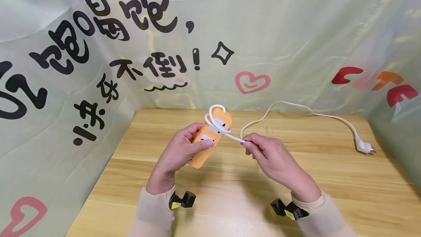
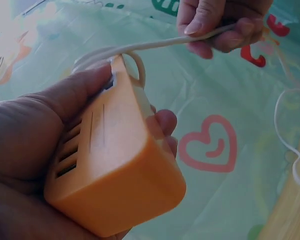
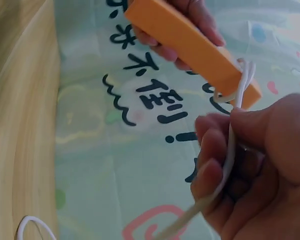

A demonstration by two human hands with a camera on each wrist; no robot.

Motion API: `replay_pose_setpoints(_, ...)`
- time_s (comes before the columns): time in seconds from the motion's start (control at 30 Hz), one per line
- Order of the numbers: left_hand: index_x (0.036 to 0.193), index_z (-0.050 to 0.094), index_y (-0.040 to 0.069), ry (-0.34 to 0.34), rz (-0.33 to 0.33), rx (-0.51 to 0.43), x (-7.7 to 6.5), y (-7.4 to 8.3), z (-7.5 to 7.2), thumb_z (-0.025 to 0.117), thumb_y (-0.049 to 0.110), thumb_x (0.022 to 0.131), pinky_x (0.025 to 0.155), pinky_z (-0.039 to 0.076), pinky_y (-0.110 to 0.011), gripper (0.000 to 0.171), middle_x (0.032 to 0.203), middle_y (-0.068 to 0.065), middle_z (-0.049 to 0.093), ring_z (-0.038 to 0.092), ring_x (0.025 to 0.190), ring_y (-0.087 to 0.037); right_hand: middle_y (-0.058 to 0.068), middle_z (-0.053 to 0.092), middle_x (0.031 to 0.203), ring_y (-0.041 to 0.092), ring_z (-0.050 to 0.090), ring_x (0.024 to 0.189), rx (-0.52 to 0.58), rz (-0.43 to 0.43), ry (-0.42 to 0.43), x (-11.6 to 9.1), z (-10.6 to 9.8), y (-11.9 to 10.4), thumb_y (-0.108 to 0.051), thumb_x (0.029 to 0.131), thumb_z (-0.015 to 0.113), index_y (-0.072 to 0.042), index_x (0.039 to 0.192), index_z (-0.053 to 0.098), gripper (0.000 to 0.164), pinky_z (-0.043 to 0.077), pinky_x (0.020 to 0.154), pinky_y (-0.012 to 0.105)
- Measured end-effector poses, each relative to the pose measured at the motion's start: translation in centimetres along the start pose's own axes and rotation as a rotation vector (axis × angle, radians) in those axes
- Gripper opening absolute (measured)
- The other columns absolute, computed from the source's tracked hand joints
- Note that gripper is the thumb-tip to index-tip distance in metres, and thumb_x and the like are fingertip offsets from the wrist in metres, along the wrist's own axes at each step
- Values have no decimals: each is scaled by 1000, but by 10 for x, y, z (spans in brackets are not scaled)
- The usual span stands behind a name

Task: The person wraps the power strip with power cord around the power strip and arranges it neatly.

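Observation:
An orange power strip (image 1: 201, 156) is gripped in my left hand (image 1: 181, 147), thumb across its top face and fingers beneath. It tilts with its far end up and to the right in the head view. A white cord (image 1: 215, 126) loops round that far end. To the right, my right hand (image 1: 271, 154) pinches the cord between thumb and fingers, and the stretch to the strip runs straight. In the left wrist view the strip's side (image 2: 120, 150) shows several slots. The right wrist view shows the cord (image 3: 231, 145) crossing the right palm.
Beyond the right hand the cord curves over the wooden table (image 1: 138, 178) to a white plug (image 1: 364, 145) at the right, prongs outward. A printed cloth (image 1: 289, 46) with lettering and hearts stands behind and on both sides. Each wrist wears a black camera (image 1: 188, 199).

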State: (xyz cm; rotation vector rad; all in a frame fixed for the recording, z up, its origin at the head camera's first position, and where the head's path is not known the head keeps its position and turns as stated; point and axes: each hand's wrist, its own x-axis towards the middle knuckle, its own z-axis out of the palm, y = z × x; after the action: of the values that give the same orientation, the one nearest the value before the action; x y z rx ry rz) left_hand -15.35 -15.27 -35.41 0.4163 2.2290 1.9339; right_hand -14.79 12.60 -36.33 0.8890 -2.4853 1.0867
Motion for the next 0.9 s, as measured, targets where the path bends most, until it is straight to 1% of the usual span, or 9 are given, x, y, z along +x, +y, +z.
replay_pose_setpoints(0.07, 130, 68, 10, -18, 6, 1, -1, -1, -1, 78, 15, 95, 70, 60, -34, 36, 106, -12, 71, 69, 84, -25, -17, 52, 70, 1, 46, 59, -74, 40, -9, 0, 0, 2, -17, 105, 67, -23, 86, 63, 20, 40, 56, 24)
replay_pose_setpoints(0.2, 129, 69, 12, -76, 11, 19, -3, -2, -4, 79, 15, 94, 71, 59, -34, 36, 106, -10, 72, 67, 85, -25, -13, 35, 60, 6, 34, 53, -220, 171, -64, 1, -3, 6, -38, 102, 69, -22, 71, 53, 38, 31, 52, 26)
replay_pose_setpoints(0.27, 129, 70, 15, -113, 12, 36, -4, -2, -5, 80, 16, 94, 73, 59, -34, 36, 106, -9, 72, 67, 87, -25, -11, 30, 58, 8, 31, 52, -254, 229, -92, 2, -4, 8, -47, 101, 69, -22, 66, 49, 47, 28, 51, 27)
replay_pose_setpoints(0.33, 127, 71, 16, -152, 14, 51, -5, -2, -7, 80, 18, 94, 74, 59, -35, 35, 105, -9, 73, 67, 86, -25, -11, 29, 58, 7, 29, 52, -242, 269, -120, 2, -6, 9, -52, 100, 68, -22, 64, 47, 51, 27, 51, 27)
replay_pose_setpoints(0.43, 126, 71, 16, -196, 20, 58, -7, -2, -8, 80, 17, 94, 72, 58, -34, 33, 103, -9, 72, 67, 84, -24, -11, 35, 61, 7, 31, 55, -125, 273, -184, 2, -12, 10, -46, 104, 65, -22, 70, 56, 42, 30, 53, 26)
replay_pose_setpoints(0.53, 123, 72, 16, -235, 26, 66, -8, -2, -10, 79, 16, 93, 69, 58, -34, 31, 101, -10, 71, 66, 80, -24, -10, 48, 69, 6, 39, 60, -15, 240, -240, 1, -21, 12, -27, 107, 63, -21, 86, 70, 23, 38, 59, 26)
replay_pose_setpoints(0.6, 124, 72, 16, -266, 36, 72, -8, -2, -9, 79, 15, 93, 70, 58, -34, 32, 101, -10, 71, 66, 81, -25, -10, 55, 76, 6, 44, 64, 7, 213, -249, -1, -25, 13, -18, 106, 64, -20, 95, 74, 15, 41, 63, 28)
replay_pose_setpoints(0.77, 128, 72, 17, -344, 51, 111, -9, -1, -6, 80, 15, 93, 75, 58, -33, 36, 103, -7, 72, 66, 85, -23, -11, 48, 68, 5, 40, 59, -86, 222, -220, 0, -25, 17, -27, 105, 67, -23, 85, 70, 20, 38, 60, 27)
replay_pose_setpoints(0.9, 123, 74, 20, -403, 59, 173, -9, -1, -2, 82, 17, 92, 75, 55, -28, 32, 99, -2, 72, 64, 82, -17, -11, 39, 60, 7, 35, 56, -166, 255, -185, 1, -21, 17, -38, 101, 72, -25, 75, 65, 30, 33, 56, 27)
